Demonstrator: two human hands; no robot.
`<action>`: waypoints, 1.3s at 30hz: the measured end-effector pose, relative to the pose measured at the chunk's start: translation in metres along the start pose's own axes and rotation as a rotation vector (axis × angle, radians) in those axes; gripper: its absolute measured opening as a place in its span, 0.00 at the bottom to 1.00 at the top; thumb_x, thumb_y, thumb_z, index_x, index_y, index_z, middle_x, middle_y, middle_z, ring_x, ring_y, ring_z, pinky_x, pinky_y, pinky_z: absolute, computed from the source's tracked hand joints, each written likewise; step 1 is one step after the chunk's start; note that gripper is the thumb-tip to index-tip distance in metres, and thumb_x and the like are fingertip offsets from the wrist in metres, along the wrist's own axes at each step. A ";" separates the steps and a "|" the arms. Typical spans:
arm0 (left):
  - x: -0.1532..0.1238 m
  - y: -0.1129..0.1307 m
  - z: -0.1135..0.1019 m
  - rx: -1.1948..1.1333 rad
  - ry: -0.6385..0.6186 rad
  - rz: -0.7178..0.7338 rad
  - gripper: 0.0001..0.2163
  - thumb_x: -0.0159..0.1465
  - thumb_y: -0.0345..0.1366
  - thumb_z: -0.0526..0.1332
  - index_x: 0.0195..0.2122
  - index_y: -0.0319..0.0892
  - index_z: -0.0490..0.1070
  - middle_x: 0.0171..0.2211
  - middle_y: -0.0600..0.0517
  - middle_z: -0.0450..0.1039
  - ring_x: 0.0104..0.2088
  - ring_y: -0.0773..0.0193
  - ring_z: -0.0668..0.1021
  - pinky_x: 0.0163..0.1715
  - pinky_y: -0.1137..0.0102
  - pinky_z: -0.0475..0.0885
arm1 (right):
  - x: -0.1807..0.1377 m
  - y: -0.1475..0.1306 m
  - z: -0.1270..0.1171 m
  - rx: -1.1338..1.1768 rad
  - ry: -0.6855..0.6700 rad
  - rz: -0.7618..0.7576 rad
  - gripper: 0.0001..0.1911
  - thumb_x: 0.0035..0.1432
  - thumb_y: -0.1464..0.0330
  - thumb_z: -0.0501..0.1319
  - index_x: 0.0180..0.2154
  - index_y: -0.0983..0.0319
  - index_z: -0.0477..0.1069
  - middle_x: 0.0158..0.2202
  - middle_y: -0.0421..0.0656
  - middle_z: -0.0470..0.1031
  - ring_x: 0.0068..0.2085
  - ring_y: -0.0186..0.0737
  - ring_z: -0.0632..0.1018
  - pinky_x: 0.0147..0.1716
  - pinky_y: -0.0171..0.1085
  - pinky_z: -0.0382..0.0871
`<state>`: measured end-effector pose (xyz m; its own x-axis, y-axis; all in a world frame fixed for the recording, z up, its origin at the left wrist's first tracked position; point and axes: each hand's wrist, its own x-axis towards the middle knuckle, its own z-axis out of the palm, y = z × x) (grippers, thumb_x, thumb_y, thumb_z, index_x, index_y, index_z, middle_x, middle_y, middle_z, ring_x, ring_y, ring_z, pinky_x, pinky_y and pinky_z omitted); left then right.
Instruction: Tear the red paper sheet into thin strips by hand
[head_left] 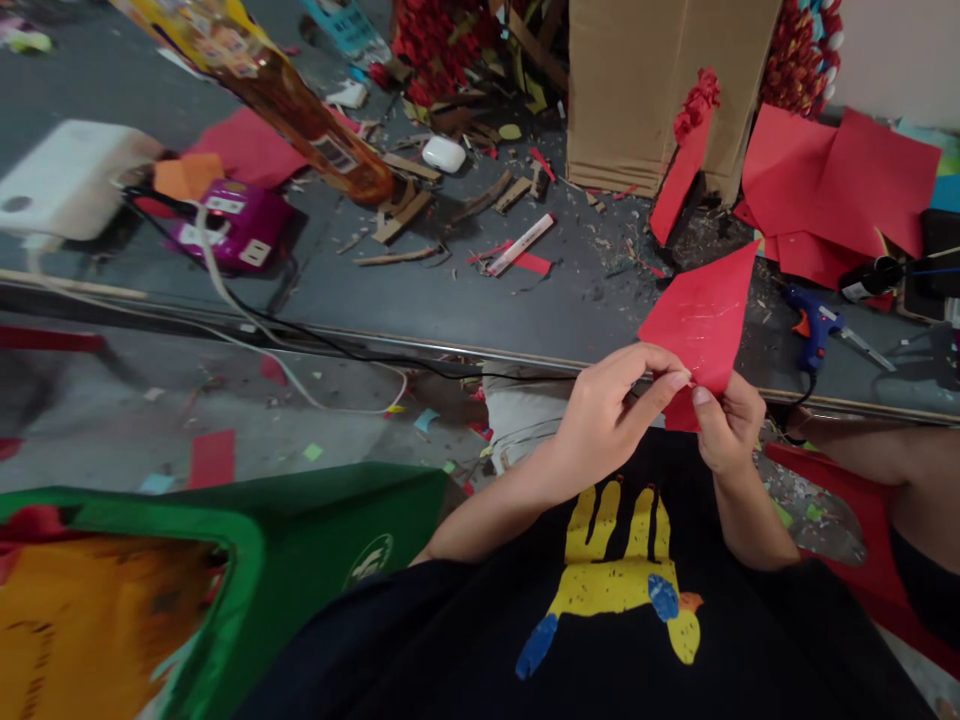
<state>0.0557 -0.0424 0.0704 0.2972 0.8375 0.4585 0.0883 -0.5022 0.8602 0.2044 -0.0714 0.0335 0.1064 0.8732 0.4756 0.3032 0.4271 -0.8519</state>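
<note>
Right of the frame's centre, your right hand (729, 432) grips the red paper (705, 305) by its lower part. Your left hand's (611, 415) fingers pinch together beside that grip; what sits between them is too small to tell. On the counter (405, 315), a glue gun (814, 328) lies right, a marker (523, 245) upper centre.

I could pass along the front of the gray table (420, 308), left of the red paper (701, 310); the cardboard box (637, 95) blocks me behind, the bottle (324, 135) (tall from here) farther left, the blue glue gun (819, 328) to the right.
</note>
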 end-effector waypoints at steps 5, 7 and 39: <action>-0.004 0.001 0.000 0.054 0.000 -0.005 0.05 0.68 0.33 0.57 0.37 0.40 0.71 0.35 0.51 0.78 0.37 0.69 0.79 0.38 0.75 0.73 | 0.000 0.000 -0.001 -0.035 0.004 -0.040 0.07 0.59 0.69 0.57 0.29 0.59 0.71 0.22 0.34 0.69 0.22 0.30 0.68 0.22 0.31 0.62; -0.004 0.002 0.001 0.054 -0.005 -0.024 0.05 0.68 0.33 0.56 0.38 0.39 0.71 0.36 0.51 0.78 0.37 0.69 0.79 0.38 0.75 0.73 | 0.000 0.000 -0.002 -0.040 0.007 -0.048 0.07 0.58 0.69 0.58 0.27 0.59 0.70 0.21 0.34 0.67 0.21 0.30 0.67 0.22 0.31 0.62; 0.000 -0.009 -0.003 -0.109 -0.067 -0.054 0.08 0.70 0.38 0.54 0.40 0.40 0.68 0.37 0.50 0.78 0.38 0.69 0.80 0.37 0.75 0.75 | -0.010 0.013 -0.007 0.043 -0.019 0.026 0.08 0.59 0.64 0.57 0.30 0.56 0.73 0.26 0.37 0.74 0.26 0.36 0.72 0.27 0.36 0.66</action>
<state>0.0518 -0.0371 0.0632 0.3583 0.8447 0.3977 0.0036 -0.4272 0.9041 0.2139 -0.0761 0.0198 0.0955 0.8882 0.4494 0.2597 0.4136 -0.8726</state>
